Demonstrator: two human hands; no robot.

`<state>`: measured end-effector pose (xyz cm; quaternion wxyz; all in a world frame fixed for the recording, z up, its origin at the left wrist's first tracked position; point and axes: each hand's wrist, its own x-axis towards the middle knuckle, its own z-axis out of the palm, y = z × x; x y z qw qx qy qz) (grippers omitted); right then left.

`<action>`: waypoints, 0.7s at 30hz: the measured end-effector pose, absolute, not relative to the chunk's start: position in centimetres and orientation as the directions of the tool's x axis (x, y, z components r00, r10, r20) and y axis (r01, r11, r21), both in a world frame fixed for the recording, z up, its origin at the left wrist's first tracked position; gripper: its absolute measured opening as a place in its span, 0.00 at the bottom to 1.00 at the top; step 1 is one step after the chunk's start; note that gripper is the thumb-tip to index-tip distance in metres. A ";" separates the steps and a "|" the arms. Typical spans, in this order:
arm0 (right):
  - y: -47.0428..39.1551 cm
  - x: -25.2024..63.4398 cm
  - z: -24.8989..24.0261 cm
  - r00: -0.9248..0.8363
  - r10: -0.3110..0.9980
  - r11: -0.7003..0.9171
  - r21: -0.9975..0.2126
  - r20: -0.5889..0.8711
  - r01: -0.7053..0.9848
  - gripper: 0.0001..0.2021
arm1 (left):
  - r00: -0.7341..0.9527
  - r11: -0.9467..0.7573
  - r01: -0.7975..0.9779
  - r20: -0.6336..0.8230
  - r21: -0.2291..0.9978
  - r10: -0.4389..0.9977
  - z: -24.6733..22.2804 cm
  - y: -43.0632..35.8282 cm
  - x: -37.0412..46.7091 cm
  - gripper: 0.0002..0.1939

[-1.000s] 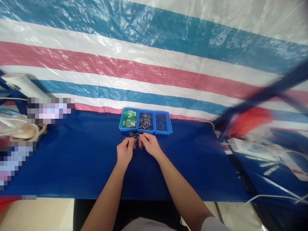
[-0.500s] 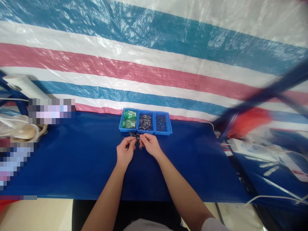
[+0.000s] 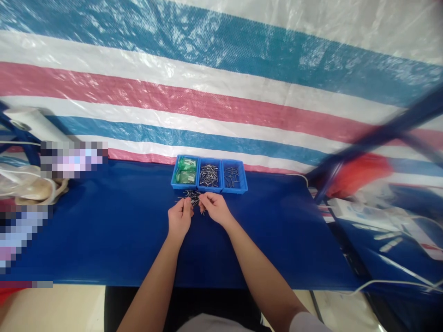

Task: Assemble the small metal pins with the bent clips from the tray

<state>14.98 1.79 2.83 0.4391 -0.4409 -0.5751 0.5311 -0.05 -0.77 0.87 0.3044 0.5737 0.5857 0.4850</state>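
Note:
My left hand (image 3: 179,216) and my right hand (image 3: 215,207) are close together over the blue table, just in front of a row of blue bins. Fingers and thumb of my left hand are pinched; what is between them is too small to make out. My right hand is closed on several thin metal pins, whose tips poke out below its fingers. A loose pile of thin metal pins (image 3: 189,194) lies between the hands and the bins. The middle bin (image 3: 209,189) holds many similar pins, and fewer thin ones lie in the right bin (image 3: 235,190).
The left bin (image 3: 184,186) contains green packets (image 3: 187,177). Behind the table (image 3: 104,230) hangs a striped plastic sheet (image 3: 221,101). A white roll (image 3: 38,122) and a bag (image 3: 38,189) are at left. At right are a blue frame post (image 3: 374,133) and cables.
My left hand's fingertips have drawn slightly back and left, with the thumb now more upright. My right hand has barely shifted. The bins are unchanged.

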 end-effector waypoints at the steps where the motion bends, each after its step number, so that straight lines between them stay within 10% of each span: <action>1: 1.8 15.0 2.8 -0.222 0.974 0.042 -0.999 0.035 0.027 0.23 | -0.160 -0.127 0.366 0.197 0.922 0.967 0.9 -0.8 0.0 0.23; 21: 3.3 15.5 1.7 0.129 0.988 -0.047 -0.972 -0.079 -0.232 0.20 | -0.219 -0.115 0.315 0.190 0.942 0.957 0.8 -0.6 0.1 0.22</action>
